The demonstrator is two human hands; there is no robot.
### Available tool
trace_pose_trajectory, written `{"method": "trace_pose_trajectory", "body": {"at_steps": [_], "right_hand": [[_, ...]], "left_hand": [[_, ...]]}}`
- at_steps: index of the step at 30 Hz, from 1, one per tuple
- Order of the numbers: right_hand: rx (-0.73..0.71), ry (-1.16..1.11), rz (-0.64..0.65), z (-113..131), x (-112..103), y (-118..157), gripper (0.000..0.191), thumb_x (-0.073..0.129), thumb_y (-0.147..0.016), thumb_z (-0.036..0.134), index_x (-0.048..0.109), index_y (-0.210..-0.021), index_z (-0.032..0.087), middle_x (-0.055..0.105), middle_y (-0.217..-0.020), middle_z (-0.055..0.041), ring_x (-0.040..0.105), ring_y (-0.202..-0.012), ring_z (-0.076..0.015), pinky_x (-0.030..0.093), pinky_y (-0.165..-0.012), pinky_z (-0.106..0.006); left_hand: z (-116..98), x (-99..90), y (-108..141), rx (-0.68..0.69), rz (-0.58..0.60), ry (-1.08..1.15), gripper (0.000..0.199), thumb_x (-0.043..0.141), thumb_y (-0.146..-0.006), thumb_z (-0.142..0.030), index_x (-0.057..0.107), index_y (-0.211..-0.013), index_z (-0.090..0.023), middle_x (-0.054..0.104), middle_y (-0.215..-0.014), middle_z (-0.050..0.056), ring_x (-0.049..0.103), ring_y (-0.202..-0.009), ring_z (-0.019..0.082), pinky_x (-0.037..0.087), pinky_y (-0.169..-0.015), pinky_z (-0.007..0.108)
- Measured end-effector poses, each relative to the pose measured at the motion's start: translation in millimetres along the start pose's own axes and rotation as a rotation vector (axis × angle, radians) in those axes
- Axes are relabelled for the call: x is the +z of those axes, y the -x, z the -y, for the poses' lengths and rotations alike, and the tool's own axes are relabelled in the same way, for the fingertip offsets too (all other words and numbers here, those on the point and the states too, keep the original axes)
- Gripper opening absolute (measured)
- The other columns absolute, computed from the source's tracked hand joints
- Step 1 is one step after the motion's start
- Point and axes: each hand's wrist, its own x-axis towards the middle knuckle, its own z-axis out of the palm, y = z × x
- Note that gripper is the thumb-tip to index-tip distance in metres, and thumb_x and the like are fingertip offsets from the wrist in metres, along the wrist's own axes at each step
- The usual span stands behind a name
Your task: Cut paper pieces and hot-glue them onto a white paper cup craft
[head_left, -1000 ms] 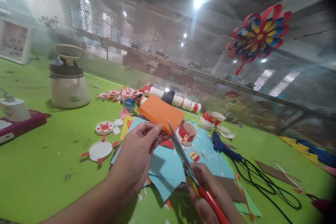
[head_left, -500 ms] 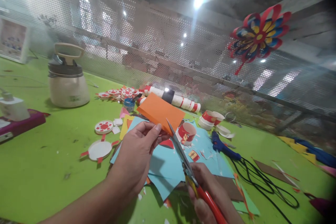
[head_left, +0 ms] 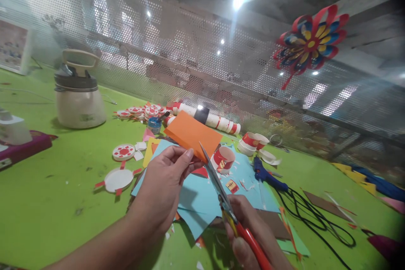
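My left hand (head_left: 171, 177) pinches an orange sheet of paper (head_left: 194, 135) by its near edge, thumb on top. In my right hand (head_left: 243, 232) is a pair of scissors (head_left: 226, 202) with red and yellow handles. The blades cross the paper's near right corner, with one tip over its face. Below lie light blue sheets (head_left: 196, 194), strewn with small scraps. A red and white paper cup ring (head_left: 223, 161) stands on them, just right of the blades. A small red and yellow cut piece (head_left: 232, 186) lies nearby.
A blue glue gun (head_left: 268, 177) with a looped black cord lies to the right. At left are a cream kettle (head_left: 79, 103), a purple power strip (head_left: 28, 147) and white discs with red tabs (head_left: 119, 180). A red and white tube (head_left: 218, 121) lies behind. A paper flower (head_left: 311, 44) hangs above right.
The whole view has shifted slightly, so things appear a little further left. Both hands, the paper and the scissors keep nearly the same pose.
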Motion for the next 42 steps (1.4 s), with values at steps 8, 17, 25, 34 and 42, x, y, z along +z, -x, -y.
{"method": "trace_pose_trajectory", "body": {"at_steps": [8,17,25,34,42], "right_hand": [[0.045,-0.084,0.070,2.6,-1.6,-1.5,0.054,0.038,-0.078,0.074,0.039,-0.096,0.023,0.032,-0.063,0.0064,0.024,-0.050,-0.0079,0.017,-0.046,-0.024],[0.098,-0.117,0.064,4.3,-3.4,0.2,0.057,0.045,-0.075,0.074,0.042,-0.095,0.021,0.033,-0.064,0.0064,0.023,-0.051,-0.0076,0.018,-0.046,-0.024],[0.078,-0.096,0.026,4.0,-2.3,1.5,0.057,0.042,-0.076,0.075,0.043,-0.096,0.022,0.033,-0.066,0.0054,0.026,-0.054,-0.0090,0.019,-0.048,-0.024],[0.082,-0.101,0.043,1.4,-3.9,1.8,0.056,0.046,-0.075,0.073,0.044,-0.095,0.021,0.034,-0.066,0.0052,0.026,-0.053,-0.0086,0.019,-0.048,-0.025],[0.089,-0.088,0.022,3.1,-2.9,2.2,0.058,0.045,-0.074,0.075,0.043,-0.094,0.021,0.035,-0.066,0.0046,0.026,-0.054,-0.0088,0.019,-0.048,-0.025]], "left_hand": [[0.4,-1.7,0.0,0.002,-0.004,-0.029,0.015,0.071,-0.071,-0.020,0.058,-0.072,-0.012,0.069,-0.079,0.006,0.065,-0.073,0.015,0.053,-0.076,0.029],[-1.7,-0.5,-0.3,-0.023,-0.017,-0.035,0.015,0.074,-0.067,-0.020,0.061,-0.069,-0.012,0.068,-0.073,0.004,0.062,-0.066,0.012,0.053,-0.068,0.024],[-2.9,0.3,1.1,-0.028,-0.030,-0.016,0.013,0.075,-0.066,-0.018,0.063,-0.065,-0.012,0.067,-0.070,0.004,0.062,-0.064,0.013,0.053,-0.066,0.024],[-3.0,-0.2,0.9,-0.027,-0.016,-0.014,0.013,0.074,-0.067,-0.016,0.062,-0.065,-0.011,0.067,-0.068,0.003,0.062,-0.064,0.011,0.054,-0.066,0.023],[-3.2,0.7,-0.2,-0.029,-0.033,-0.027,0.014,0.074,-0.066,-0.017,0.061,-0.065,-0.012,0.067,-0.067,0.003,0.062,-0.064,0.012,0.054,-0.066,0.024]]}}
